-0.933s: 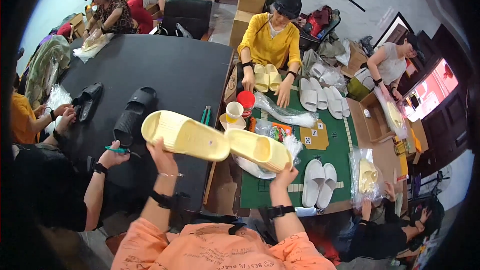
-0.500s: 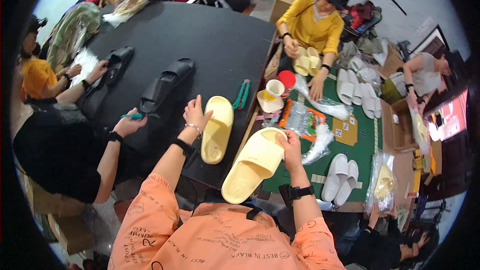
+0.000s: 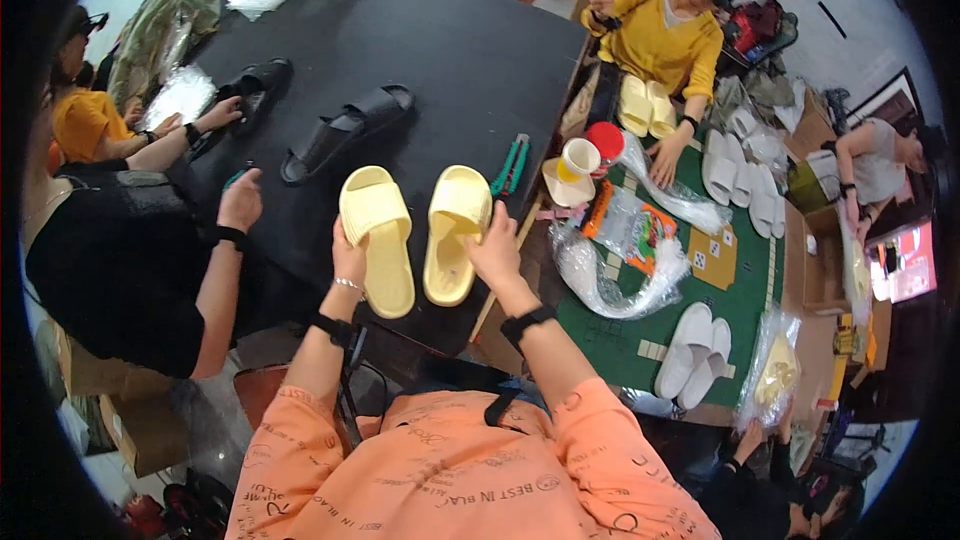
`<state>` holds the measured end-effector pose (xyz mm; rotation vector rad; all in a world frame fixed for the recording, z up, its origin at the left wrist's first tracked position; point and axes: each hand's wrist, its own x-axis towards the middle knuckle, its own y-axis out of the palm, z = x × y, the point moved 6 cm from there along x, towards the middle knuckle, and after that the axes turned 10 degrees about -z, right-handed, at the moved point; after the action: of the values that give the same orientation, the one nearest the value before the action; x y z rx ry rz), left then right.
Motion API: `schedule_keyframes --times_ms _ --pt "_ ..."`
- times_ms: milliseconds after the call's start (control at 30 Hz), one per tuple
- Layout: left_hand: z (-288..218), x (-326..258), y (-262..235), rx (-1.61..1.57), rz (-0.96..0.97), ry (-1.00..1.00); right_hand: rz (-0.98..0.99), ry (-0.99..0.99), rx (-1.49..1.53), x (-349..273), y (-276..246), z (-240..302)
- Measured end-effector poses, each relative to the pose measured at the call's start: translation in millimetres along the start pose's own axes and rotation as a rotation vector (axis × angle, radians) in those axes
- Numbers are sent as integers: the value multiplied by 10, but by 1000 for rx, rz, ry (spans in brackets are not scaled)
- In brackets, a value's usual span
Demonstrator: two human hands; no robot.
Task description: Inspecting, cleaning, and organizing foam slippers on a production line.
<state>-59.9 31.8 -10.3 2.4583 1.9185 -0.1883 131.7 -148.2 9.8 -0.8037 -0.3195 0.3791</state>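
Note:
Two pale yellow slippers are side by side over the near right part of the black table, their ribbed straps at the far end. My left hand grips the left slipper by its outer edge. My right hand holds the right slipper by its outer side, at the strap opening. Some of my fingers are hidden by the slippers. Just beyond my right hand lies a green box cutter.
Black slippers lie on the black table; a co-worker in black is at left. On the green mat at right are cups, plastic wrap and white slippers. A person in yellow handles slippers beyond.
My right hand has brought its slipper from the near edge to beside the other one. My left hand, earlier with fingers spread beside a slipper, has closed on one. The co-worker's hand at left shifted.

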Motion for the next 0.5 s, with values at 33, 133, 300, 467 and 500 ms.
schedule_keyframes --times_ms 33,133,300,467,500 --pt "112 72 69 -34 28 -76 121 46 31 3 93 -55" --pt "326 68 271 -20 185 -142 301 65 -41 -14 202 -155" --pt "670 -79 264 321 152 -36 266 7 5 -223 5 -374" --pt "690 -75 286 817 -39 172 321 -108 327 -377 -262 -737" --pt "610 -101 322 935 -33 207 206 48 311 -276 -419 -1018"
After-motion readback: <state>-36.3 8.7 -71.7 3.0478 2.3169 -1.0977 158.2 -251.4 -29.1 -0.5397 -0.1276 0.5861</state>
